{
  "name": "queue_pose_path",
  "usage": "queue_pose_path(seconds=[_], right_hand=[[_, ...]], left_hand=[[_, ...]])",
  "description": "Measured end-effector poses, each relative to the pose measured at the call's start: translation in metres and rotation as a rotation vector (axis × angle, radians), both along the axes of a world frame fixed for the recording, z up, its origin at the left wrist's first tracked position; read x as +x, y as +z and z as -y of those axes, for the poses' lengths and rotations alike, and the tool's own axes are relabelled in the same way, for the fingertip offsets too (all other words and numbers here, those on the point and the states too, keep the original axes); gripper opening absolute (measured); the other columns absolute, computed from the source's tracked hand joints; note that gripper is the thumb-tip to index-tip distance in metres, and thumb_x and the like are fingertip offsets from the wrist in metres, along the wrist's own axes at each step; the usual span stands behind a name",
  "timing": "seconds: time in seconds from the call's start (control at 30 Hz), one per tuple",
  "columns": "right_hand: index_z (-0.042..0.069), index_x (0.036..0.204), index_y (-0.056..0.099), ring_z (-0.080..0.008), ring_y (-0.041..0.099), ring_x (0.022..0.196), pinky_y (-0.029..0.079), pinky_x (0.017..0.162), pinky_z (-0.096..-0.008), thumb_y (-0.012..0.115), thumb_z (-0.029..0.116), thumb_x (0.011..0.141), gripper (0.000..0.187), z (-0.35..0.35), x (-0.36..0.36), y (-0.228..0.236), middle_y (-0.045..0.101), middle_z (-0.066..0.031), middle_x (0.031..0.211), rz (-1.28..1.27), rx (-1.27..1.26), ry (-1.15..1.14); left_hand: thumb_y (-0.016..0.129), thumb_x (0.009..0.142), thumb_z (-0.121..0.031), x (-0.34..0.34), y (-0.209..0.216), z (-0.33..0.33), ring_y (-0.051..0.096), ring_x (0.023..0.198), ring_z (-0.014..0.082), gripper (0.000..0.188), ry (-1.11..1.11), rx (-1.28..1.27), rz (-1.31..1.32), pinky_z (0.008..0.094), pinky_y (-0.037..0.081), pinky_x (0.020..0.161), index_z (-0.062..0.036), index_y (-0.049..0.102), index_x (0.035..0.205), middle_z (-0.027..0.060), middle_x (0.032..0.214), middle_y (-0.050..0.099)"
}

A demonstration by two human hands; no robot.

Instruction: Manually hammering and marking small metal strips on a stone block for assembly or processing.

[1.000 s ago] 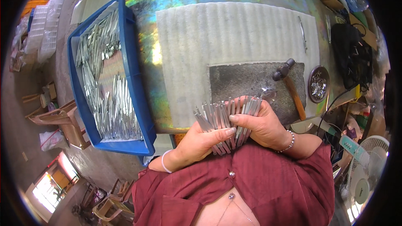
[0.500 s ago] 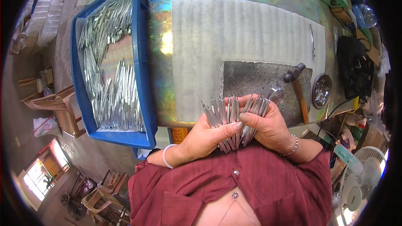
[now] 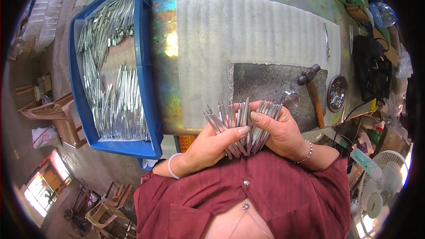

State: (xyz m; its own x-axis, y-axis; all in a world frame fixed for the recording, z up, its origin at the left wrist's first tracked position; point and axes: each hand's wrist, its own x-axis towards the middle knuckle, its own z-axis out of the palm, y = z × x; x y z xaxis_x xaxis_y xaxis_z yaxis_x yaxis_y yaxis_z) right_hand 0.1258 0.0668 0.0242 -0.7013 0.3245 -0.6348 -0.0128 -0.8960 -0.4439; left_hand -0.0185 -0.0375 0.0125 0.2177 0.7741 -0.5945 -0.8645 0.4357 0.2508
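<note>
In front of my chest, both hands hold a fanned bundle of slim pointed metal pieces, tweezer-like, with their tips up. My left hand grips the left part of the bundle, its thumb pressed across the pieces. My right hand closes around the right part, thumb on top near the middle. The fingers behind the bundle are mostly hidden. Just beyond the hands lies a dark textured slab, with a hammer resting on its right side. A small clear round object sits by my right fingertips.
A blue tray at the left holds many similar metal pieces. White foam sheeting covers the table under the slab. One slim metal piece lies on the foam. At the right are a round dish of small metal parts, a black bag and a fan.
The pieces in my hands have shifted and spread more to the left, and a few near the middle stand higher. My left hand has moved slightly left. The whole view has shifted a little.
</note>
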Motion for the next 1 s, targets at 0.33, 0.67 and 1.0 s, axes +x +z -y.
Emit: queue_pose_path(seconds=[0.33,0.67,1.0], right_hand=[[0.000,0.109,0.061,-0.0106,0.062,0.092,0.050,0.082,-0.0259,0.059,0.003,0.089,0.021,0.000,-0.003,-0.003,0.066,-0.0058,0.104,0.049,0.067,0.021],[0.000,0.106,0.063,-0.0097,0.061,0.091,0.049,0.081,-0.0247,0.058,0.004,0.090,0.017,-0.002,-0.005,-0.002,0.066,-0.0054,0.104,0.046,0.118,0.040],[0.002,0.102,0.064,-0.0101,0.062,0.089,0.050,0.080,-0.0255,0.061,0.004,0.089,0.013,-0.004,-0.007,-0.002,0.066,-0.0069,0.103,0.088,0.095,0.046]], left_hand=[[0.058,0.090,-0.003,0.002,-0.002,0.005,0.056,0.095,0.0092,0.044,-0.006,0.041,-0.111,0.0251,0.047,0.082,-0.0026,0.043,0.132,0.0016,0.110,0.058],[0.055,0.091,-0.002,0.002,-0.002,0.005,0.053,0.104,0.0098,0.042,0.021,0.053,-0.047,0.0270,0.043,0.090,-0.0021,0.044,0.131,0.0025,0.116,0.056],[0.056,0.090,-0.003,-0.002,-0.005,0.007,0.055,0.100,0.0107,0.039,0.018,0.051,0.011,0.0285,0.045,0.087,-0.0022,0.046,0.128,0.0028,0.113,0.057]])
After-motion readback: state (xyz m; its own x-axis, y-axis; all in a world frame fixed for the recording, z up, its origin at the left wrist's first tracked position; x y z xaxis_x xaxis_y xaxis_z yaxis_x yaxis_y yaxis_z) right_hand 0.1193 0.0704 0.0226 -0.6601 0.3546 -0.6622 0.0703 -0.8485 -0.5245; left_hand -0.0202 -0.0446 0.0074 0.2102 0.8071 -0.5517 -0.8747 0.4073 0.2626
